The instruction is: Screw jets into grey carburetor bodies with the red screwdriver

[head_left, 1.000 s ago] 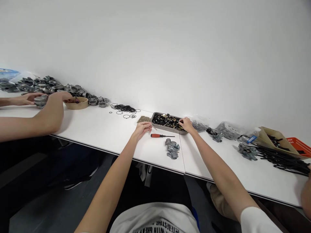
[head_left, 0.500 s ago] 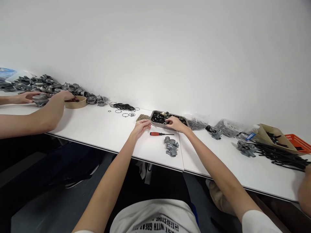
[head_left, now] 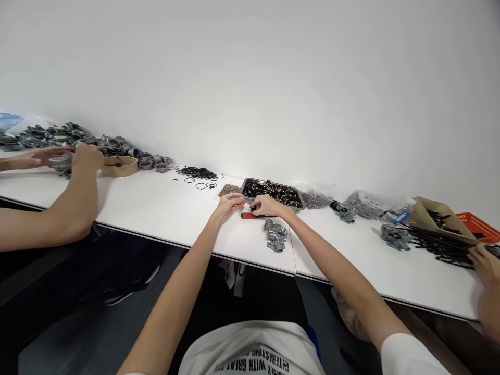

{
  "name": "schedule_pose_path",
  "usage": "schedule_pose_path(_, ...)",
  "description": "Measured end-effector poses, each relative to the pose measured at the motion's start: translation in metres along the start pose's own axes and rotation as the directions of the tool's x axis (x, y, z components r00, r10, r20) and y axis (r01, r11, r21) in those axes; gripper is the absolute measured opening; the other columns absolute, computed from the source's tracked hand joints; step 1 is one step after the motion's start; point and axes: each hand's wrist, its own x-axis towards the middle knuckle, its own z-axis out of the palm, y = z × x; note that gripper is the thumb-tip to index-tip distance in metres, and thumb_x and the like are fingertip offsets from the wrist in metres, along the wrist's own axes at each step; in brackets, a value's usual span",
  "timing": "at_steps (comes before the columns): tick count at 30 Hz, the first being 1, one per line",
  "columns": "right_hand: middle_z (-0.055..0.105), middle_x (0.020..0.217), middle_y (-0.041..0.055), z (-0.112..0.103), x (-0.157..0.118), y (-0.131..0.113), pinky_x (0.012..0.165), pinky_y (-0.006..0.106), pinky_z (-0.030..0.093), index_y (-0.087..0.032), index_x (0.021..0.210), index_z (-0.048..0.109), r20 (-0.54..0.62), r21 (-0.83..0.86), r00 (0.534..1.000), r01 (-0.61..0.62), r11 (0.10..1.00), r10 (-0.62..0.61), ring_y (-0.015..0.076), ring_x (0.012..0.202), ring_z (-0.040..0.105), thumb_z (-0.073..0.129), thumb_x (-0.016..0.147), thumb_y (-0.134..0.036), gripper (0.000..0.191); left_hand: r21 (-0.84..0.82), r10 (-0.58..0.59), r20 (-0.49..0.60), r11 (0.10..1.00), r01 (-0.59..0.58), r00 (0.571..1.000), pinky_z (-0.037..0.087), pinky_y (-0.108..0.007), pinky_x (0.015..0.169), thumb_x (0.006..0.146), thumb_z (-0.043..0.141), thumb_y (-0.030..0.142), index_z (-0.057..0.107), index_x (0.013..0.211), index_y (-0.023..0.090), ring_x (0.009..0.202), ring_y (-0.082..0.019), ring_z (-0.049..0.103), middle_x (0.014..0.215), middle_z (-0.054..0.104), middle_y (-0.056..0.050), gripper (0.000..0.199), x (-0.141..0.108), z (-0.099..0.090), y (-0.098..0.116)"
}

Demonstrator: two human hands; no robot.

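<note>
A plain white wall fills the upper half of the view, palest in a soft glow low down near the middle and dimming to grey toward the upper corners. Against its foot runs a long white table with a dark-lined front edge, its top crossed by a thin seam right of centre. Below lies a smooth dark grey floor, sunk in deep shadow beneath the tabletop.
</note>
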Motion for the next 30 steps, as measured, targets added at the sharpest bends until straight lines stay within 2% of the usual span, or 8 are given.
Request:
schedule_pose_path(5,0.072,0.094,0.0053,0.0,0.0,-0.007,0.071,0.024,0.044,-0.016,0.101,0.074,-0.013,0.008,1.0,-0.01,1.0,0.01,0.0171,0.081,0.061,0.071,0.07,-0.02,0.032,0.064,-0.025,0.036,0.998,0.022,0.999,0.048,-0.027,0.054,0.062,0.088,0.023,0.072,0.085,0.009,0.059,-0.015,0.062,0.068,0.068,-0.007,0.031,-0.001,0.002,0.0)
schedule_pose_path(10,0.07,0.088,0.0028,0.002,0.003,-0.009,0.067,0.024,0.043,-0.015,0.099,0.07,-0.007,0.026,1.0,0.005,1.0,-0.005,0.0149,0.075,0.059,0.07,0.071,-0.022,0.029,0.082,-0.05,0.034,0.996,0.047,0.998,0.05,-0.028,0.057,0.063,0.088,0.025,0.073,0.088,0.009,0.062,-0.015,0.064,0.072,0.069,-0.008,0.033,-0.002,0.005,0.001)
schedule_pose_path(13,0.068,0.088,0.0029,0.004,0.005,-0.01,0.066,0.024,0.043,-0.014,0.1,0.068,-0.052,0.015,0.998,-0.017,1.0,0.017,0.0143,0.074,0.058,0.067,0.074,-0.022,0.028,0.098,-0.067,0.06,0.993,0.061,0.996,0.049,-0.028,0.057,0.065,0.086,0.028,0.074,0.094,0.009,0.061,-0.015,0.063,0.074,0.069,-0.008,0.036,-0.004,0.005,0.003)
schedule_pose_path(17,0.069,0.09,0.0047,0.004,0.006,-0.009,0.069,0.026,0.045,-0.014,0.105,0.067,-0.136,0.05,0.988,-0.073,0.996,0.079,0.0151,0.078,0.061,0.066,0.073,-0.018,0.032,0.163,-0.054,0.076,0.986,0.041,0.996,0.034,-0.024,0.043,0.066,0.083,0.028,0.074,0.099,0.011,0.047,-0.008,0.051,0.071,0.066,-0.004,0.038,-0.005,0.006,0.004)
schedule_pose_path(20,0.07,0.089,0.005,0.002,0.006,-0.006,0.071,0.026,0.047,-0.015,0.102,0.066,-0.194,0.132,0.975,-0.079,0.988,0.104,0.0163,0.08,0.063,0.07,0.074,-0.022,0.029,0.248,-0.054,0.082,0.968,0.032,0.995,0.025,-0.022,0.04,0.063,0.083,0.025,0.074,0.099,0.014,0.043,-0.005,0.043,0.067,0.062,0.0,0.039,-0.005,0.01,0.003)
schedule_pose_path(22,0.07,0.086,0.0046,0.001,0.006,-0.004,0.069,0.027,0.048,-0.016,0.101,0.066,-0.22,0.204,0.968,-0.079,0.976,0.124,0.0167,0.079,0.064,0.073,0.075,-0.028,0.031,0.329,-0.065,0.099,0.944,0.029,0.993,0.026,-0.022,0.041,0.06,0.085,0.025,0.074,0.098,0.015,0.043,-0.005,0.043,0.066,0.06,0.001,0.04,-0.004,0.014,0.002)
schedule_pose_path(25,0.071,0.082,0.0044,-0.001,0.004,-0.003,0.067,0.027,0.05,-0.016,0.103,0.064,-0.198,0.311,0.967,-0.092,0.946,0.159,0.0168,0.074,0.066,0.075,0.075,-0.03,0.033,0.419,-0.066,0.107,0.908,0.015,0.992,0.029,-0.023,0.041,0.058,0.087,0.027,0.074,0.096,0.014,0.042,-0.006,0.043,0.066,0.061,0.001,0.043,-0.003,0.018,-0.002)
schedule_pose_path(30,0.071,0.088,0.006,0.002,-0.016,-0.005,0.068,0.028,0.053,-0.017,0.101,0.065,-0.239,0.538,0.941,-0.078,0.839,0.241,0.0159,0.074,0.067,0.073,0.08,-0.031,0.027,0.435,0.006,0.045,0.9,-0.025,0.999,0.033,-0.024,0.042,0.059,0.086,0.028,0.073,0.089,0.011,0.043,-0.009,0.048,0.061,0.06,-0.001,0.038,-0.003,0.022,-0.002)
